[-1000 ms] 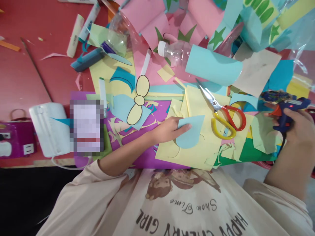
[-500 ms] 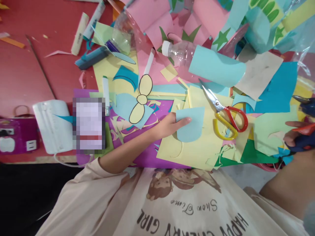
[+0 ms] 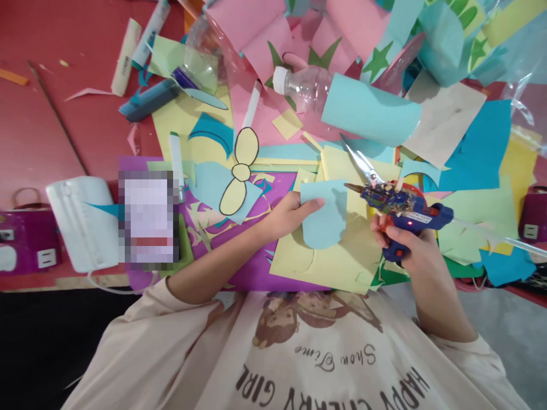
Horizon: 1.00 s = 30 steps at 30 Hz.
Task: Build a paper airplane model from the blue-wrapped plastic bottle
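Observation:
My left hand [image 3: 288, 216] pinches a light blue paper piece [image 3: 323, 225] with a rounded lower edge, thumb on top, over a pale yellow sheet [image 3: 294, 265]. In my right hand [image 3: 408, 245] is a dark blue hot glue gun [image 3: 421, 213], its nozzle pointing left at the paper's right edge. A small red light glows on the gun, and a clear glue stick [image 3: 496, 233] sticks out behind it. Under the gun lie scissors [image 3: 359, 159], their handles mostly hidden. A yellow paper bow shape [image 3: 241, 172] with black outlines rests left of the paper piece.
A plastic bottle [image 3: 305, 91] wrapped in light blue paper lies beyond the scissors. At the left are a phone [image 3: 149, 210], a white case [image 3: 83, 222] and several markers. Pink paper shapes [image 3: 256, 34] fill the back. Paper scraps cover the purple sheet [image 3: 239, 267].
My right hand has brought the glue gun in from the right edge to beside the light blue paper, over the scissors. My left hand keeps its hold; the view has shifted slightly.

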{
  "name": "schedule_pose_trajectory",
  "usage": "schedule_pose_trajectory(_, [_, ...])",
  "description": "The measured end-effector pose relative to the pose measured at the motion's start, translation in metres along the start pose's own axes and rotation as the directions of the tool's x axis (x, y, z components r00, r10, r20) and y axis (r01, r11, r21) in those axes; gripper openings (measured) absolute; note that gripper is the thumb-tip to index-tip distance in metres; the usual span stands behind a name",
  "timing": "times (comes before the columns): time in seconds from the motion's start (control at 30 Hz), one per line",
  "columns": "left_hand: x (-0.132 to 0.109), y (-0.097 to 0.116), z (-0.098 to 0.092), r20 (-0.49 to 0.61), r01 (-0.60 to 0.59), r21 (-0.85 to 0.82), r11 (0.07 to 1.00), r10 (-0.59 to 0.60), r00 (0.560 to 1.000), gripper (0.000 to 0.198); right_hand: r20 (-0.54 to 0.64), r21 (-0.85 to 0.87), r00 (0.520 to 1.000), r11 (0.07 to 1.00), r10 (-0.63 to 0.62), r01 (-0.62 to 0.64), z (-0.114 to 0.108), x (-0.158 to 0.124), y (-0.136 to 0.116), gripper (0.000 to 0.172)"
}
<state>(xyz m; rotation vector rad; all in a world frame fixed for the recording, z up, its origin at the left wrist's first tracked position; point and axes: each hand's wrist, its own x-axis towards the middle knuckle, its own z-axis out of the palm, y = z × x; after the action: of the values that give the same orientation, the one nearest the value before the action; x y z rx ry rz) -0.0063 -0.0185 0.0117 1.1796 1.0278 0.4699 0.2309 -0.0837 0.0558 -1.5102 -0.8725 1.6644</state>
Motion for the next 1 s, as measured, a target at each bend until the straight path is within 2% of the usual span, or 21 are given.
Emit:
schedule_pose_trajectory(0.1, [0.001,-0.001,-0.001,0.022,-0.022,-0.009,1.000,0.022,1.000,0.045,0.000,-0.045,1.000,0.999,0.005,-0.005,0.009,0.001,0.006,0.016])
schedule_pose_trajectory(0.27, [0.001,0.000,0.001,0.013,-0.027,0.064,0.998,0.026,1.000,0.046,-0.080,-0.211,0.997,0.977,-0.013,-0.004,0.026,0.003,0.007,0.022])
schedule_pose_trajectory(0.43, [0.001,-0.001,0.002,0.026,-0.053,0.154,0.987,0.050,0.998,0.047,-0.067,-0.289,0.998,0.957,-0.017,-0.003,0.039,0.006,0.003,0.023])
schedule_pose_trajectory(0.53, [0.001,-0.003,0.002,0.035,-0.066,0.154,0.986,0.061,0.998,0.048,-0.103,-0.352,0.995,0.936,-0.002,-0.035,0.042,0.007,0.002,0.023])
schedule_pose_trajectory(0.77, [0.003,-0.007,0.001,0.037,-0.101,0.123,0.987,0.097,0.995,0.046,-0.078,-0.380,0.997,0.925,-0.011,-0.019,0.046,0.010,-0.002,0.024])
schedule_pose_trajectory(1.0, [0.003,-0.007,0.002,0.043,-0.084,0.133,0.988,0.079,0.996,0.043,-0.076,-0.418,0.997,0.908,-0.009,-0.024,0.047,0.012,0.000,0.024])
